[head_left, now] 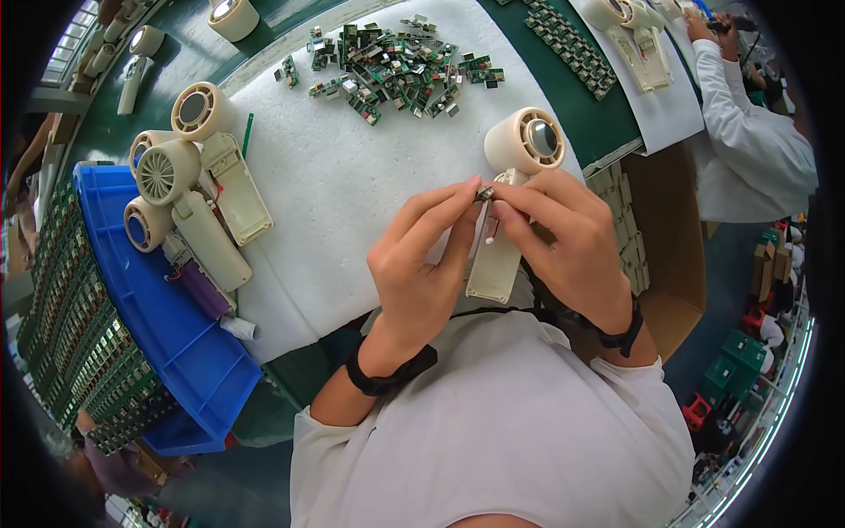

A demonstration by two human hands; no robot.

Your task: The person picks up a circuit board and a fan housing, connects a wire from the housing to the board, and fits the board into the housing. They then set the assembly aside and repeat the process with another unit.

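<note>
Between my fingertips is a small circuit board (484, 194), partly covered by them. My left hand (415, 255) pinches it from the left, while my right hand (572, 242) has thumb and forefinger closed at its right side. Just beneath lies a cream handheld fan (519, 145), its round head pointing away from me and its open handle shell (495, 271) toward me. A thin wire with a white connector (490, 239) hangs near the board over the handle. Both hands are above the near right edge of the white foam mat (352, 211).
A heap of small green circuit boards (396, 70) lies at the mat's far side. Several fans (211, 224) sit at left, beside a blue tray (167, 326) and board panels (79, 326). A cardboard box (669, 255) holds shells at right. Another person's sleeve (748, 132) shows far right.
</note>
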